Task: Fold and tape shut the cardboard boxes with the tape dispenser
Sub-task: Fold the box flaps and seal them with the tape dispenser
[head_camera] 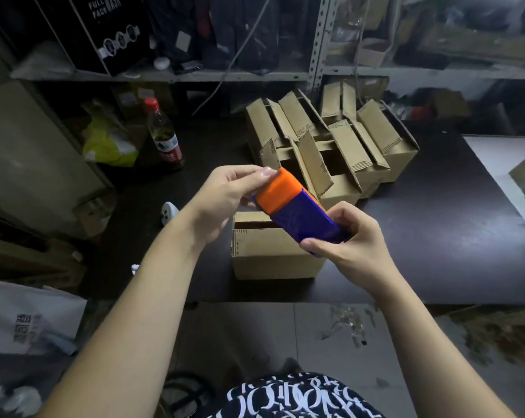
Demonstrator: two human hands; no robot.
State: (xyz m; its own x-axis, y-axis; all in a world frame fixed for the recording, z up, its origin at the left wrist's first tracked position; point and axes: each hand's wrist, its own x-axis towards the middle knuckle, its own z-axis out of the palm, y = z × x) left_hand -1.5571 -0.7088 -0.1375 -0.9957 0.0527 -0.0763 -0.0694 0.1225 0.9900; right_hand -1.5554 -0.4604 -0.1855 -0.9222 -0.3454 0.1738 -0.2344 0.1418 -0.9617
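While apparently readying to seal: gripping dispenser's (297, 211) purple end in curled right hand (351, 245), pinching orange end with left hand (225, 197), above box (267, 257).

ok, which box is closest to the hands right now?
The lone box just under the tape dispenser, near the table's front edge. The other boxes sit bunched farther back, flaps sticking up.
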